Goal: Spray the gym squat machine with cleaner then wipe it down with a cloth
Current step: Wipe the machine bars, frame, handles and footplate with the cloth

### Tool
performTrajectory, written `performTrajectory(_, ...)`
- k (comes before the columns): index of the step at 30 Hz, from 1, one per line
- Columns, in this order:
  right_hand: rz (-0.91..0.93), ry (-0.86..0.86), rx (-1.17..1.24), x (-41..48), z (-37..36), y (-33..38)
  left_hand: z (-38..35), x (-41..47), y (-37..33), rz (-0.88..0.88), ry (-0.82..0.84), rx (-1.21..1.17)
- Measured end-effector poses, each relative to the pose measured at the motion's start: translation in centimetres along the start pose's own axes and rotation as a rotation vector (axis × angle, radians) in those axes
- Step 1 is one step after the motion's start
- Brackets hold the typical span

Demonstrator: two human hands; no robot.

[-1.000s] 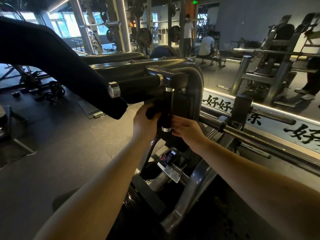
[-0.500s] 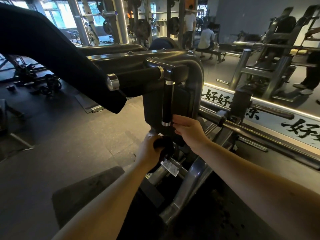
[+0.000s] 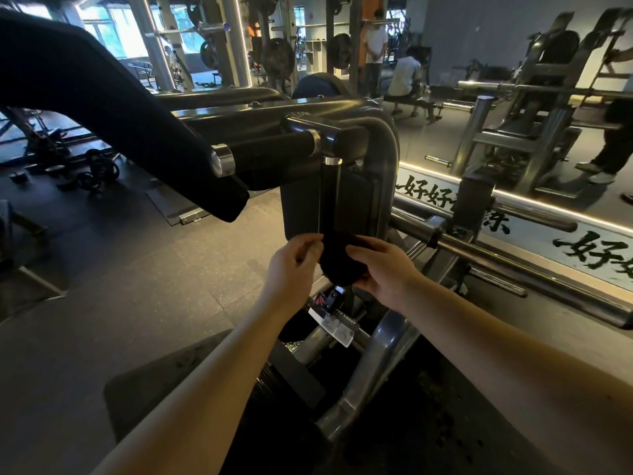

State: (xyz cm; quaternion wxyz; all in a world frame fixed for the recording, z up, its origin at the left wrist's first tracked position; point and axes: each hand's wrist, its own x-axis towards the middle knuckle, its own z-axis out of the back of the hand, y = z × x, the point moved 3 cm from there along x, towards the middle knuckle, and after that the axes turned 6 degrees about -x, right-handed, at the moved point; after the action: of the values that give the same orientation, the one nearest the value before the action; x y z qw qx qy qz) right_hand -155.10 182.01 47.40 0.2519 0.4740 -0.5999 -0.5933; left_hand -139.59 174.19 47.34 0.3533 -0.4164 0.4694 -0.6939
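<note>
Gym floor behind. Left hand point(image 3: 291, 265) and right hand point(image 3: 380, 269) grasp the soft, light cloth point(image 3: 339, 265) by its sides, at the vertical handle's point(image 3: 330, 197) 6 o'clock end.

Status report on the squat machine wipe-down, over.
Gripping dark cloth: left hand, right hand. Cloth bunched at lower end of vertical handle. Nothing in the way.

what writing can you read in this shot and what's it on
"PER SQUAT": label plate low on the squat machine; its start is unreadable.
"好好": white banner along the wall base; "好" again farther right, the rest blocked.
Tags under the plate: too small to read.
</note>
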Motion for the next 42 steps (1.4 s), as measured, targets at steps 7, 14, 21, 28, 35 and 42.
performTrajectory(7, 0.424, -0.181, -0.036, 1.1, 0.3, 5.6, 0.4, 3.3, -1.7, -0.013, -0.126, 0.109)
performTrajectory(14, 0.592, -0.121, -0.324, 3.0, -2.5, 5.2, -1.3, 5.0, -2.5, -0.009, -0.187, 0.138)
performTrajectory(21, 0.393, -0.065, -0.449, 4.3, -0.7, -1.3, -1.3, 5.5, -2.3, 0.021, -0.18, 0.05)
performTrajectory(28, 0.497, -0.154, -0.276, 4.4, -1.5, 3.0, -1.1, 5.9, -1.9, 0.046, -0.176, 0.073)
performTrajectory(35, 0.408, -0.082, -0.309, 4.2, -1.6, -0.3, -1.1, 5.7, -1.8, 0.04, -0.168, 0.168)
performTrajectory(42, 0.109, -0.086, -0.23, 1.9, -1.5, -3.7, -0.8, 4.9, -2.2, 0.077, -0.148, 0.257)
